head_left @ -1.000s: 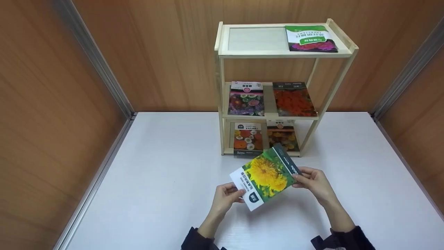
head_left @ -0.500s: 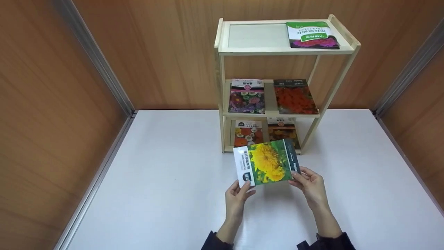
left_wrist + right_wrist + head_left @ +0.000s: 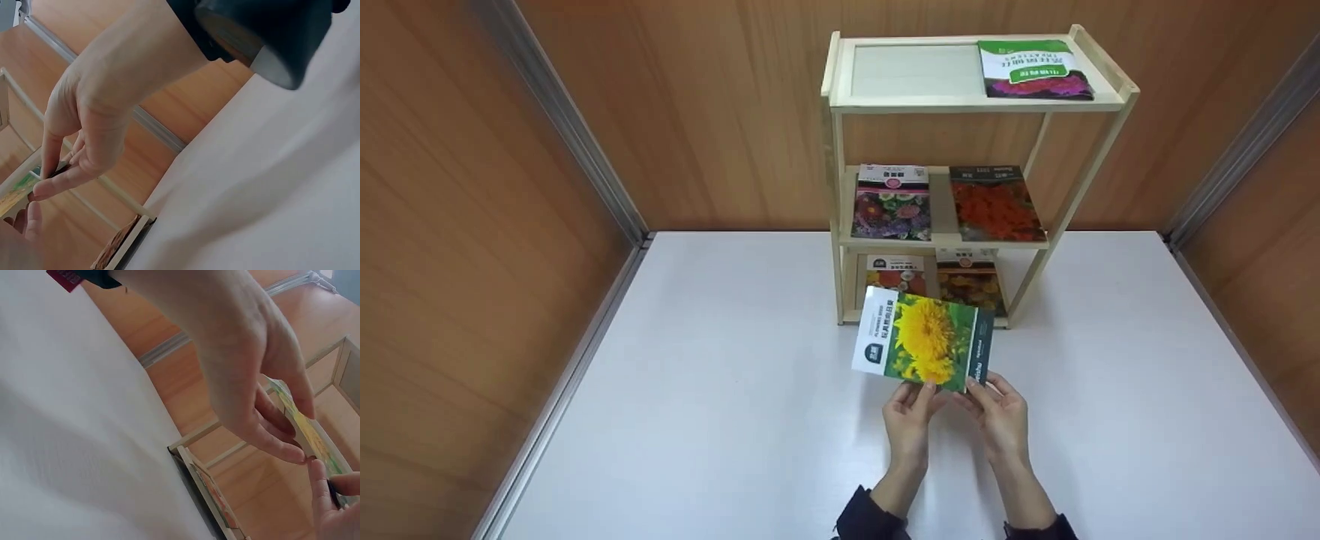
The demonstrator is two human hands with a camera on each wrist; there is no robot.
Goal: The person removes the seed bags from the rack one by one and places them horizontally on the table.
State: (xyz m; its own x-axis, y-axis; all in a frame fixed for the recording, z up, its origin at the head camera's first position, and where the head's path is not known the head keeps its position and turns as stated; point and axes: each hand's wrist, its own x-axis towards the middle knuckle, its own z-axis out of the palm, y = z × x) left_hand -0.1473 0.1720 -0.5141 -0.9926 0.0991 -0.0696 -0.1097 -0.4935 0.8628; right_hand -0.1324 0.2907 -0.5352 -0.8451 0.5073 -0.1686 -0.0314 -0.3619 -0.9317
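A seed packet (image 3: 926,337) with yellow flowers, a white band at its left end and a dark band at its right lies tilted in the air before the shelf. My left hand (image 3: 907,427) pinches its near edge around the middle, thumb on top. My right hand (image 3: 1003,421) pinches that same edge near the dark band. The two hands are close together. In the left wrist view the packet (image 3: 16,194) shows only partly at the left edge. Seen from the right wrist, the packet (image 3: 315,436) is nearly edge-on between the fingers of both hands.
A three-tier pale wooden shelf (image 3: 911,108) stands on the white table (image 3: 720,390). A green-white packet (image 3: 1027,64) lies on top, purple-flower (image 3: 892,210) and red-flower (image 3: 996,206) packets in the middle. Below are an orange-white packet (image 3: 896,277), partly covered, and an orange-yellow one (image 3: 966,285).
Both hands have come together along the packet's near edge, the left sliding right from the white end. The packet has turned clockwise and moved slightly up and left.
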